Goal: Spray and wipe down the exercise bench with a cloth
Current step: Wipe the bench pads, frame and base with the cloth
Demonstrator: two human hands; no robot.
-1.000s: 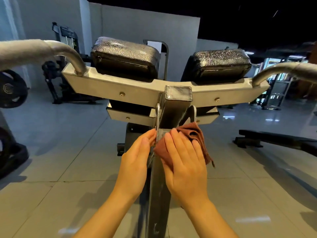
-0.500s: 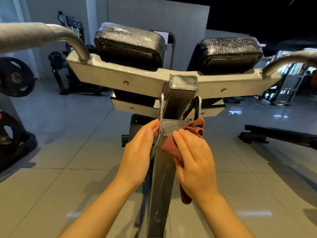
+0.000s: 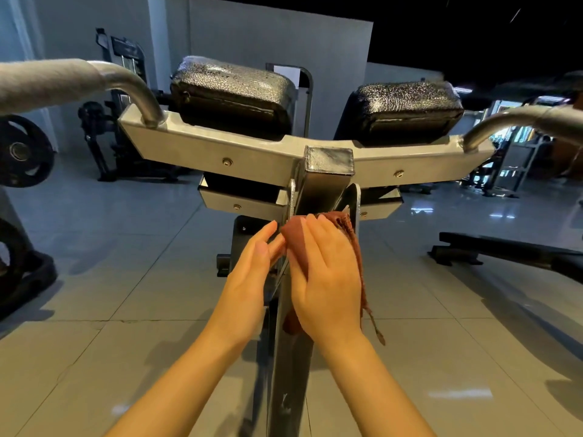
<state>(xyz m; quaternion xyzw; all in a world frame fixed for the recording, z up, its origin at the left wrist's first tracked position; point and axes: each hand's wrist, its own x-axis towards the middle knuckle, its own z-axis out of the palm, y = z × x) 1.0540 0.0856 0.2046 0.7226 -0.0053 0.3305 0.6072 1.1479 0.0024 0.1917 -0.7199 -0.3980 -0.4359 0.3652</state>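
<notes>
Landmark: central steel post [image 3: 291, 357] of the exercise bench, rising from the bottom edge to a square capped top under the crossbar [image 3: 252, 152].
Cloth: reddish-brown cloth [image 3: 298, 244], draped over the near face of the post just below its capped top, one fringed end hanging down the post's right side.
Right hand: right hand [image 3: 331, 275] laid flat over the cloth on the post, fingers straight and close together, pressing the fabric to the metal; fingertips pointing up toward the cap.
Left hand: left hand [image 3: 249, 279] against the post's left side, fingers extended and relaxed, tips touching the cloth's left edge; gripping nothing visible.
Pads: two black textured pads [image 3: 233, 93], behind the crossbar, one to each side of the post, glossy with highlights.
Handles: curved steel handles [image 3: 132, 86] rising from both crossbar ends, left one wrapped in a grey sleeve further out.
Left of post: black weight plates [image 3: 22, 151] on a rack at the frame edge.
Right of post: low black flat bench [image 3: 504, 250] on the tiled floor [image 3: 110, 279], well apart.
</notes>
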